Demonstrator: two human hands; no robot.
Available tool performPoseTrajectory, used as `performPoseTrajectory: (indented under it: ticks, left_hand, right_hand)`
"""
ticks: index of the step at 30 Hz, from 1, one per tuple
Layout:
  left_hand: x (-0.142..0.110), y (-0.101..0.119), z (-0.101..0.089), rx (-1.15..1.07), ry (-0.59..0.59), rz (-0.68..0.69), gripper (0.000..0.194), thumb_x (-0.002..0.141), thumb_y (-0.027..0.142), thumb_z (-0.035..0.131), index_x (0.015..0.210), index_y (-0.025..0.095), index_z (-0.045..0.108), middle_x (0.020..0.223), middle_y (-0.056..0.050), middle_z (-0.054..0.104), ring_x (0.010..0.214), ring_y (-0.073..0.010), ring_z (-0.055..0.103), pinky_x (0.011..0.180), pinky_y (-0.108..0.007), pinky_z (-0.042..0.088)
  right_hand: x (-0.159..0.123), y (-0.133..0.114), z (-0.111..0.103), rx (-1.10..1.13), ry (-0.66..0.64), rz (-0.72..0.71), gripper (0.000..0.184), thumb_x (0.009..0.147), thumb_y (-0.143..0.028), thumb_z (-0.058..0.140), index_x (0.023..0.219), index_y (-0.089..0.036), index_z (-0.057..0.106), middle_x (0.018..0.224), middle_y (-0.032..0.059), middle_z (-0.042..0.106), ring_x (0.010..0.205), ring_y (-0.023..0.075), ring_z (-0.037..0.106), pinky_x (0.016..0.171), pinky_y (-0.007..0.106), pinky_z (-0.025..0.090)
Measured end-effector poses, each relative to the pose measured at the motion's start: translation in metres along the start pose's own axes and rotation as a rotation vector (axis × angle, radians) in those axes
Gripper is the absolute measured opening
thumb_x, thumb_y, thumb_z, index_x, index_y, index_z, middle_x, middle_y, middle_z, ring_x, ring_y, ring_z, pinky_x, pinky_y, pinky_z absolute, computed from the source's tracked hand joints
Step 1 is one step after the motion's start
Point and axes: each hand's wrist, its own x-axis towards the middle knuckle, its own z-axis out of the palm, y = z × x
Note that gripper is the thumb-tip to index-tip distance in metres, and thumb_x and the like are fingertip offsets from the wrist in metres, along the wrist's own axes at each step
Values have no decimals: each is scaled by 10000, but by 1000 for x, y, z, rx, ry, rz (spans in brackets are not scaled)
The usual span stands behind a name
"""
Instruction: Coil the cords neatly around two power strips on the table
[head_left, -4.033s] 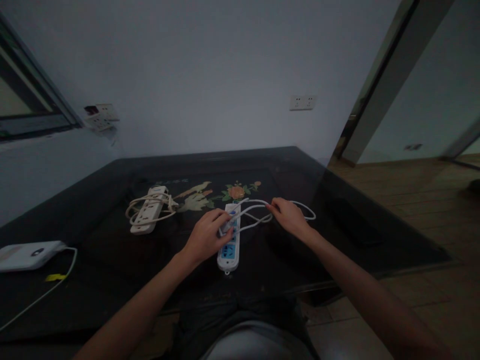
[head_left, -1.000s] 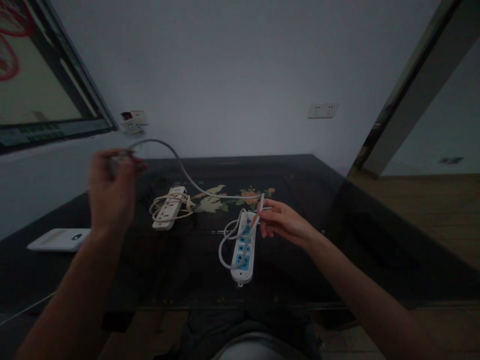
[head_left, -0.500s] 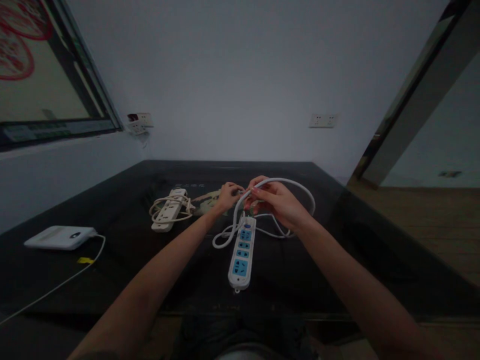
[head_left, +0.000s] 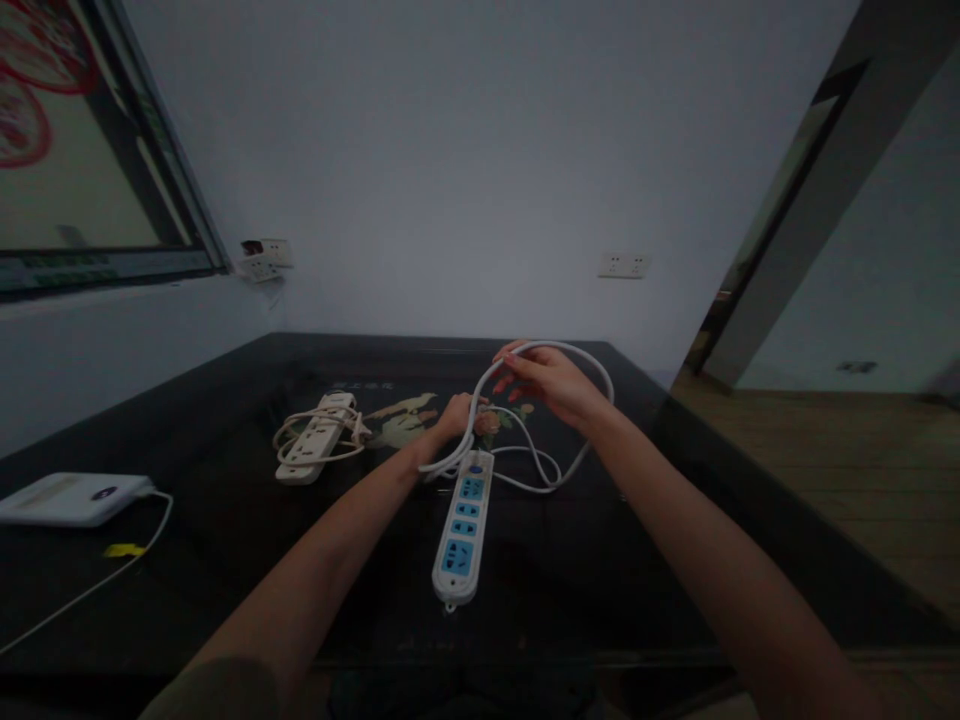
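Observation:
A white power strip (head_left: 462, 520) with blue sockets lies lengthwise on the dark table (head_left: 225, 560) in front of me. Its white cord (head_left: 555, 478) loops beyond and to the right of it. My right hand (head_left: 551, 385) is raised above the table, fingers closed on a loop of the cord. My left hand (head_left: 454, 415) is lower, just past the strip's far end, closed on the cord where it leaves the strip.
A second, cream power strip (head_left: 311, 450) wrapped in its own cord lies to the left. A flat white device (head_left: 71, 498) with a cable and yellow tag sits at the far left. Wall sockets (head_left: 624, 265) are behind; a doorway and wooden floor lie right.
A second ago my left hand held the cord high at the left. It has come back to the strip's far end. My right hand has lifted a loop of cord a little higher.

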Motion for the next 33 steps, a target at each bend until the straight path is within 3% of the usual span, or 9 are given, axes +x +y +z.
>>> performPoseTrajectory:
  ticks: [3,5,10,13,16,19,22,26,33]
  left_hand:
    - [-3,6,-16,-51,-21,-44,235,521,105,769,739,165,705,805,-59,686,864,-230,611,857,-342,459]
    - [-10,15,-32,-107,-19,-78,182,630,251,749,785,166,703,849,-80,691,862,-230,620,810,-338,485]
    - [-44,50,-73,-329,-71,-152,574,848,639,369,986,169,668,966,-124,678,886,-229,643,764,-359,527]
    - [-64,61,-80,-527,-111,-190,490,779,576,576,1006,149,654,836,-93,660,785,-193,634,740,-339,534]
    - [-75,56,-75,-533,-11,-162,358,691,359,738,968,156,636,628,19,541,597,-105,543,677,-287,533]
    - [-76,40,-71,-556,119,-151,266,725,344,683,908,173,594,587,63,443,533,-71,466,685,-292,543]
    - [-74,25,-71,-566,235,-158,200,751,310,621,888,177,562,610,61,444,548,-72,478,721,-311,550]
    - [-72,13,-76,-520,327,-184,157,747,237,566,886,167,555,633,43,486,571,-81,511,673,-274,535]
    - [-71,0,-74,-345,398,-158,126,754,185,529,878,184,553,648,34,541,572,-91,532,543,-188,433]
  right_hand:
    - [20,4,-9,-66,62,13,96,878,-215,521,891,-150,591,854,56,649,651,93,617,514,172,467]
    - [37,10,-15,-131,119,39,117,892,-221,515,905,-137,596,861,61,653,638,86,615,516,167,468]
    - [87,44,-30,-250,242,168,167,926,-254,490,941,-110,574,849,71,642,600,76,596,513,172,455]
    - [107,75,-34,-311,299,275,233,952,-279,443,1017,-90,563,922,89,631,667,94,602,586,222,495]
    - [112,106,-34,-388,267,397,300,913,-337,521,1128,-130,554,1062,76,604,869,159,614,740,340,532]
    - [108,127,-31,-480,174,482,316,906,-344,533,1147,-140,552,1103,78,594,924,176,607,784,373,526]
    - [100,134,-28,-593,98,486,284,911,-365,519,1024,-117,600,953,59,636,794,141,620,712,318,524]
    - [80,121,-21,-763,84,316,316,903,-355,514,788,-95,649,746,63,659,676,127,595,649,233,444]
    - [-11,92,27,-954,53,49,202,875,-283,516,932,-170,673,908,62,672,841,169,593,762,268,423]
